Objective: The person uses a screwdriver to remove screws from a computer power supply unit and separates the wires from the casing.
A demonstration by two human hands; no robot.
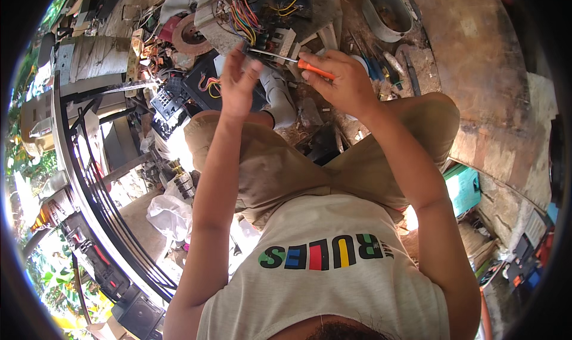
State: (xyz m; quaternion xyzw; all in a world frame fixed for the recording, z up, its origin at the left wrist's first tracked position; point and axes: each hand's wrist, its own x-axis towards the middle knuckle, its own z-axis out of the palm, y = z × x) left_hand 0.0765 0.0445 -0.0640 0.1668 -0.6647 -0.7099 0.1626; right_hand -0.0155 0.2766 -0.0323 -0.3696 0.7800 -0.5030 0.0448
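Note:
My right hand [344, 81] grips a screwdriver [317, 68] by its orange handle, its metal shaft pointing left. The shaft's tip reaches close to my left hand [238, 85], which is raised with the thumb apart from the fingers. Those fingers are slightly blurred, beside a small dark part whose kind I cannot make out. Just beyond the tip, a bundle of coloured wires [244, 19] lies over a grey metal casing [211, 27]. A circuit board with dark components [279, 42] sits right of the wires. Below them is a black box [199, 81] with more wires.
A grey oval tub [387, 15] stands at the far right, near several tools [381, 66] on the ground. A wooden board [482, 72] spans the right. Electronic scrap [170, 98], a rusty round disc [192, 35] and a white plastic bag [170, 215] lie left.

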